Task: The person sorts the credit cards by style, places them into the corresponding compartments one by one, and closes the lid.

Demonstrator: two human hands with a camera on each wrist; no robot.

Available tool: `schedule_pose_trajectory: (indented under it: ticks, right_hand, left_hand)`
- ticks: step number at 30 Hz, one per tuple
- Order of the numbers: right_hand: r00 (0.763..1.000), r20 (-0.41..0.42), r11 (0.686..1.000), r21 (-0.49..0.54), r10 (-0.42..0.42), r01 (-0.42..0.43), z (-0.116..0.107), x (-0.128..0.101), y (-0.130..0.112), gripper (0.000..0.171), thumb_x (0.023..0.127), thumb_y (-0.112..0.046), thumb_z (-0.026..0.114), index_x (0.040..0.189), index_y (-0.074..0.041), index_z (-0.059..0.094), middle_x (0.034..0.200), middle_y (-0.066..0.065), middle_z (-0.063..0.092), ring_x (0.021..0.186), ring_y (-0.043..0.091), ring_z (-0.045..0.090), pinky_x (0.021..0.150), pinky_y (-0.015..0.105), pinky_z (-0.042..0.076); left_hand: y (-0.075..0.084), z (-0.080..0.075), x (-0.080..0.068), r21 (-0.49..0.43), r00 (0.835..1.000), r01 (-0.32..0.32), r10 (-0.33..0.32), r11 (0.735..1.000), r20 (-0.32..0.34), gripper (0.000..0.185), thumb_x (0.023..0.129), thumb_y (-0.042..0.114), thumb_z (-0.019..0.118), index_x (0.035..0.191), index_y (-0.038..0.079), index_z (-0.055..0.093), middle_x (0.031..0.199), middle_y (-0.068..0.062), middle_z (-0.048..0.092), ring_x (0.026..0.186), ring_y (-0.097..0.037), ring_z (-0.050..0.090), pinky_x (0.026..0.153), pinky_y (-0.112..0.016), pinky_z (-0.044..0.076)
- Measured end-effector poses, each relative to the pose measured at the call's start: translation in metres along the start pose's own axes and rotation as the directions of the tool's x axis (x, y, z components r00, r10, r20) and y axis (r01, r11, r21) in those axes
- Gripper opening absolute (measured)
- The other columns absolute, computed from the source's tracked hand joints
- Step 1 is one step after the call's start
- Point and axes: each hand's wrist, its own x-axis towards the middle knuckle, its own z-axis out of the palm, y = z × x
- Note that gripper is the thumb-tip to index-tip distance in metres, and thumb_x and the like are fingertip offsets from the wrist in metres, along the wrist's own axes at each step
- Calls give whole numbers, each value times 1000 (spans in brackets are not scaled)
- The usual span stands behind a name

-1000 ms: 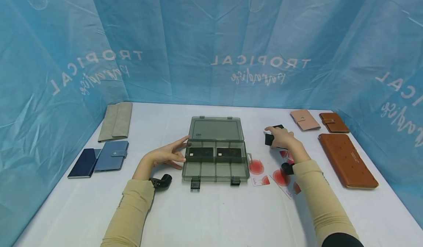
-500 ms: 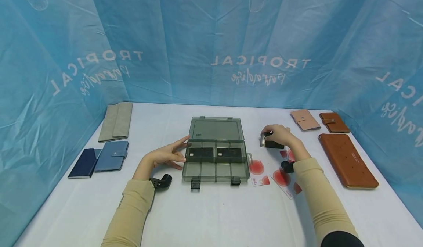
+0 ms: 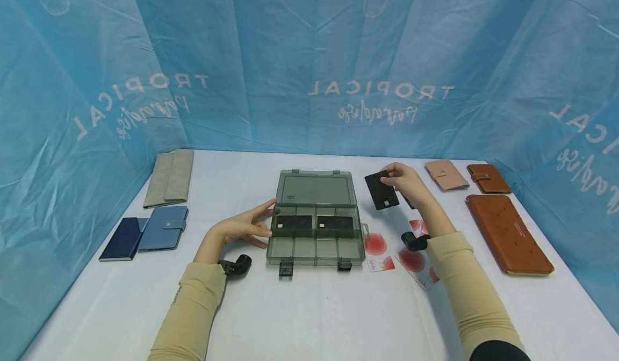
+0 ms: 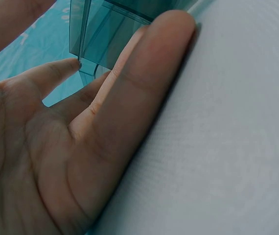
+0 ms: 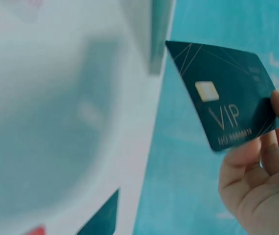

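Right now the person's right hand [image 3: 405, 181] is raised above the white tabletop [image 3: 309, 307], pinching a dark rectangular VIP card with a small chip [image 3: 381, 190] by one edge between thumb and fingertips [image 5: 249, 152]. The card hangs tilted in the air, just to the right of the smoky translucent plastic organiser box [image 3: 315, 231] and clear of the table. In the right wrist view its face shows the chip and pale "VIP" lettering.

The left hand [image 3: 244, 225] rests beside the box's left wall, fingers straight and loosely spread, fingertips touching the plastic; it grips nothing. The left wrist view shows the little finger lying along the table and a fingertip [image 4: 73, 66] against the box's corner.

The box lies open, its lid [image 3: 316, 188] folded back flat behind it. Two more dark cards [image 3: 314, 223] sit side by side in the compartments of the rear row; the front row looks empty of cards.

To the right of the box, several white cards with red circles [image 3: 382, 253] lie scattered on the table, partly under the right forearm. Farther right lie a pink snap wallet [image 3: 446, 175], a small brown snap wallet [image 3: 487, 179] and a long tan leather wallet [image 3: 509, 234]. On the left side lie a grey-beige fabric wallet [image 3: 170, 177], a light blue snap wallet [image 3: 163, 227] and a navy blue wallet [image 3: 121, 238] just beside it.
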Motion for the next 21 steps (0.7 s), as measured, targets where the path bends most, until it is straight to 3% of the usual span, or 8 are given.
schedule_pose_trajectory:
  ticks: [4, 11, 17, 21]
  right_hand:
    - [1000, 15, 996, 90, 11, -12, 11, -3, -15, 23, 93, -12, 54, 110, 3, 49, 90, 5, 49, 79, 18, 47, 70, 32, 46]
    - [992, 125, 986, 167, -23, 2, 38, -7, -36, 38, 91, -4, 54, 126, -2, 38, 119, 21, 42, 97, 29, 52, 81, 44, 52]
    - [969, 218, 987, 136, -114, 86, 61, -8, -51, 64, 85, 8, 52, 142, -13, 32, 113, 21, 39, 82, 33, 59, 80, 56, 51]
    - [959, 259, 992, 67, -118, 104, 77, -10, -58, 50, 87, 6, 51, 134, -11, 44, 115, 21, 40, 88, 32, 60, 77, 50, 54]
  left_hand:
    - [1, 0, -1, 0, 1000, 11, -11, 1000, -6, 97, 83, 6, 67, 150, 28, 0, 154, -14, -1, 87, -19, 59, 81, -47, 54]
    - [0, 1, -1, 7, 1000, 9, -9, 1000, -12, 97, 83, 7, 68, 150, 28, 0, 153, -15, -1, 86, -19, 59, 81, -46, 54]
    - [-2, 0, 0, 6, 1000, 3, -3, 1000, -12, 98, 83, 10, 69, 150, 28, 0, 153, -16, 0, 86, -19, 59, 81, -46, 54]
    - [-3, -1, 1, -5, 1000, 2, -2, 1000, -4, 99, 82, 10, 69, 150, 28, 0, 153, -17, -2, 85, -19, 59, 81, -47, 54]
